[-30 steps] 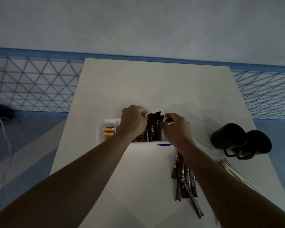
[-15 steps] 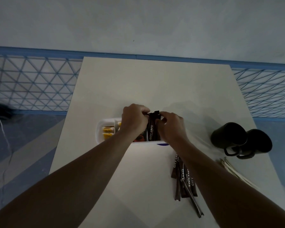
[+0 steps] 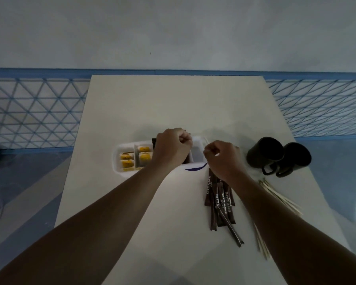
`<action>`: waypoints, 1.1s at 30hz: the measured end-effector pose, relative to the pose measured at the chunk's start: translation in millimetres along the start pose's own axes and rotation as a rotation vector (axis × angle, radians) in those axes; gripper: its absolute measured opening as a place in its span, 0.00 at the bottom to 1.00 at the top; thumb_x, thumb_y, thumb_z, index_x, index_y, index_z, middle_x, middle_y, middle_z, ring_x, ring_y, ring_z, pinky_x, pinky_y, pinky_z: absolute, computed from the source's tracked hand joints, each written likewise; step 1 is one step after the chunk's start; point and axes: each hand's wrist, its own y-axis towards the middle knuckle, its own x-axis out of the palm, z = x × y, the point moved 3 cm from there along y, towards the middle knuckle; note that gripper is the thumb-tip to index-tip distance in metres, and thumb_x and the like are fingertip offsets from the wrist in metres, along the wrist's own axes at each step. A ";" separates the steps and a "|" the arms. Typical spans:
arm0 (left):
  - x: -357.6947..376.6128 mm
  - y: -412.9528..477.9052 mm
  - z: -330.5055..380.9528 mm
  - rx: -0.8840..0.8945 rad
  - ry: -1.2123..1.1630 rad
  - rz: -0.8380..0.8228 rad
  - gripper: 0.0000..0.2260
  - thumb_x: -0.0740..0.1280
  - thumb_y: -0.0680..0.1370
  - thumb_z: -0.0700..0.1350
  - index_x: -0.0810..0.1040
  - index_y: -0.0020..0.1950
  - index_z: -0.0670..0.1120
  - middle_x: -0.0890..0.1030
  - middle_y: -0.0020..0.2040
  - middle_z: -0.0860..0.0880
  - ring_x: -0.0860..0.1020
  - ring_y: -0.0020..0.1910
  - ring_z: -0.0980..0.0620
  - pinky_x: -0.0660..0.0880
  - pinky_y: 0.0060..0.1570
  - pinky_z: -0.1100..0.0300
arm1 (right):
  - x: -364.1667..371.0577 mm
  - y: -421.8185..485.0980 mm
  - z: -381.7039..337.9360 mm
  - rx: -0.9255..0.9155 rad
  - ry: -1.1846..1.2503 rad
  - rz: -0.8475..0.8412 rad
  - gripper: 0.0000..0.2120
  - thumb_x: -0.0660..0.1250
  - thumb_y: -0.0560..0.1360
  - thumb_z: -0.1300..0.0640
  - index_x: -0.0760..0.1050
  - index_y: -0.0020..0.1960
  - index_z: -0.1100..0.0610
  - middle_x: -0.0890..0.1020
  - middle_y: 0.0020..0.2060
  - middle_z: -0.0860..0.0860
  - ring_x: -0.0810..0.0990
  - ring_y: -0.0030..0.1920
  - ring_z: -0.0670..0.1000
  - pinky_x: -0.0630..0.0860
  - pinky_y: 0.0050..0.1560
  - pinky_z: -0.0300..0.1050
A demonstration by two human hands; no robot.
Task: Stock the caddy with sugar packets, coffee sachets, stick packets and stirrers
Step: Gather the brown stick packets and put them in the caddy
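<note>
Lying on the table (image 3: pixel 173 103), the loose stick packets (image 3: pixel 220 200) point long-ways from the person up toward the caddy (image 3: pixel 117 161). They sit just under the right hand (image 3: pixel 222 159), on the side nearer the person. That hand is curled up and holds nothing I can see. It is the closer hand for them. The left hand (image 3: pixel 172 150) is curled round the standing packets (image 3: pixel 186 160) in the caddy's middle part. Stirrers (image 3: pixel 280 196) lie further right, by two black mugs (image 3: pixel 275 157).

Dim room, pale worktop (image 3: pixel 173 103) against a plain grey wall (image 3: pixel 173 27).
A blue stripe (image 3: pixel 29 71) ran above a triangle-lattice band (image 3: pixel 29 112); grey-blue floor (image 3: pixel 25 192) lay on either side.
</note>
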 end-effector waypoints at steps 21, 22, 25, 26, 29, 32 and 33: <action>109.5 -95.1 -29.7 -0.262 0.170 -0.506 0.04 0.72 0.70 0.38 0.81 0.41 0.45 0.84 0.41 0.44 0.84 0.42 0.43 0.83 0.46 0.50 | 2.4 -124.7 95.1 0.245 -0.274 -0.383 0.05 0.73 0.73 0.54 0.79 0.48 0.54 0.78 0.39 0.48 0.74 0.38 0.42 0.64 0.31 0.33; 111.5 -98.2 -30.3 -0.269 0.183 -0.515 0.05 0.72 0.69 0.39 0.80 0.43 0.45 0.83 0.41 0.44 0.84 0.42 0.43 0.83 0.46 0.50 | 4.1 -125.1 95.8 0.252 -0.281 -0.376 0.05 0.72 0.74 0.54 0.79 0.48 0.54 0.78 0.40 0.49 0.75 0.40 0.44 0.64 0.32 0.34; 115.7 -105.7 -32.1 -0.265 0.210 -0.512 0.10 0.72 0.69 0.42 0.79 0.49 0.43 0.83 0.44 0.43 0.83 0.45 0.42 0.81 0.44 0.52 | 7.2 -124.5 96.7 0.248 -0.275 -0.374 0.06 0.70 0.74 0.55 0.81 0.48 0.56 0.81 0.41 0.52 0.78 0.41 0.47 0.70 0.33 0.35; 116.4 -107.4 -32.7 -0.261 0.215 -0.496 0.11 0.73 0.70 0.44 0.78 0.50 0.43 0.82 0.46 0.44 0.82 0.46 0.43 0.79 0.42 0.54 | 7.3 -123.9 96.8 0.244 -0.265 -0.375 0.05 0.69 0.75 0.55 0.80 0.48 0.56 0.81 0.40 0.52 0.77 0.38 0.46 0.69 0.31 0.35; 117.9 -110.9 -31.3 -0.256 0.227 -0.433 0.12 0.71 0.73 0.46 0.76 0.53 0.44 0.81 0.48 0.46 0.79 0.46 0.46 0.70 0.38 0.58 | 1.6 -119.6 97.4 0.250 -0.239 -0.339 0.06 0.69 0.75 0.52 0.79 0.45 0.54 0.79 0.37 0.50 0.74 0.34 0.44 0.67 0.30 0.35; 121.4 -110.4 -28.0 -0.270 0.219 -0.365 0.13 0.69 0.75 0.49 0.73 0.55 0.44 0.80 0.50 0.46 0.78 0.47 0.45 0.70 0.39 0.56 | -5.5 -112.4 100.8 0.288 -0.170 -0.275 0.08 0.70 0.75 0.51 0.76 0.39 0.52 0.80 0.35 0.50 0.75 0.32 0.44 0.70 0.30 0.37; 122.6 -109.5 -27.1 -0.279 0.217 -0.340 0.15 0.70 0.75 0.51 0.72 0.56 0.44 0.79 0.51 0.46 0.78 0.48 0.44 0.70 0.39 0.55 | -7.4 -110.1 101.5 0.301 -0.161 -0.258 0.09 0.70 0.76 0.51 0.75 0.39 0.52 0.80 0.35 0.51 0.75 0.32 0.44 0.71 0.30 0.37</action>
